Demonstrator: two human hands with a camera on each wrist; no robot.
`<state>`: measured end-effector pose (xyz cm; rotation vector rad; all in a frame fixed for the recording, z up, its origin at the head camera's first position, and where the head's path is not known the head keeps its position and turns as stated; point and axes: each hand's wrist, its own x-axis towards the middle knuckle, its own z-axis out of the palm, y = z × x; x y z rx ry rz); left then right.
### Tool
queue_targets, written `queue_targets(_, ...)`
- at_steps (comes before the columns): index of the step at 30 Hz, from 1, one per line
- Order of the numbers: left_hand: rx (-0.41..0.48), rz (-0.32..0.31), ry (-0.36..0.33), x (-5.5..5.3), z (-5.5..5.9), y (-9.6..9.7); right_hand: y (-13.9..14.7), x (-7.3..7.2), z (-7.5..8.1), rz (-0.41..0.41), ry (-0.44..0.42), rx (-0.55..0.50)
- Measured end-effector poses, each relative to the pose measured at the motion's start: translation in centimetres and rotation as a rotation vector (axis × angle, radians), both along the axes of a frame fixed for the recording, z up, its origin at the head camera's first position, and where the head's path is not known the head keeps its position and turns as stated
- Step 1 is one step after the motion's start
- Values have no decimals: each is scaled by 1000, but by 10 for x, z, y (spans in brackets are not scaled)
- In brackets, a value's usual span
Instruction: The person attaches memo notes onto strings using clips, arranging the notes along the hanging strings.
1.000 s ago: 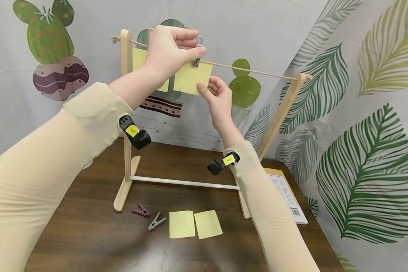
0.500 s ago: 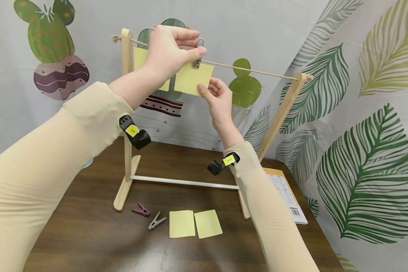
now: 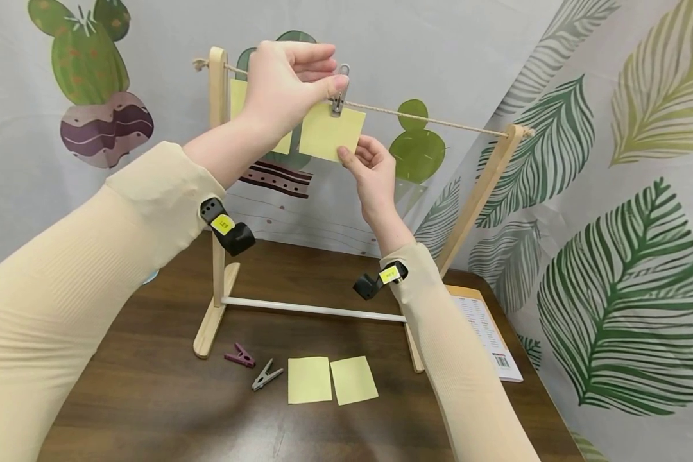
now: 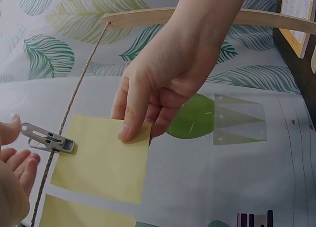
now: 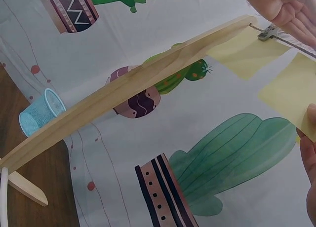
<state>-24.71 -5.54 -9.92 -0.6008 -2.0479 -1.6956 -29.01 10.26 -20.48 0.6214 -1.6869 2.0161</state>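
Observation:
A yellow sticky note (image 3: 330, 131) hangs from the rope (image 3: 427, 119), fastened at its upper edge by a grey clothespin (image 4: 58, 142). My right hand (image 3: 376, 176) pinches the note's lower right corner, thumb in front and fingers behind. Beside the clothespin is my left hand (image 3: 285, 90), thumb and fingers spread apart, with the thumb tip right at the clip's handle. A second yellow note (image 5: 249, 52), held by another clothespin (image 5: 268, 33), hangs further left on the rope, partly covered by my left hand in the head view.
On the brown table (image 3: 167, 410) lie a purple clothespin (image 3: 240, 355), a grey clothespin (image 3: 267, 375) and two yellow notes, a left one (image 3: 309, 380) and a right one (image 3: 354, 380). The rope's wooden stand (image 3: 217, 179) has a white crossbar (image 3: 314, 309). A blue mesh cup (image 5: 40, 113) and a booklet (image 3: 487, 333) stand behind.
My left thumb and fingers have eased slightly up and left off the clothespin, which now shows more fully. The right hand keeps its pinch on the note.

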Motion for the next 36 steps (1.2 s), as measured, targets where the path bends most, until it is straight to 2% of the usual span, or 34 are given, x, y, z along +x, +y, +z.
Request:
queue_targets(11,142,-84,110,4,-8,-4,5,0,-9,12,12,-13)
queue_targets(18,185,-135,97,5,-21,-9,9,1,-21,22,-2,-15)
queue_targets(24,177,-140,73,5,-39,-16,10,0,-36,31,-35,5)
queue_targets(30,182,-141,42,5,-61,-25,12,4,-55,46,-69,12)
queue_targets(36,122,-109,31,3,-86,-34,16,11,-76,58,-97,27)
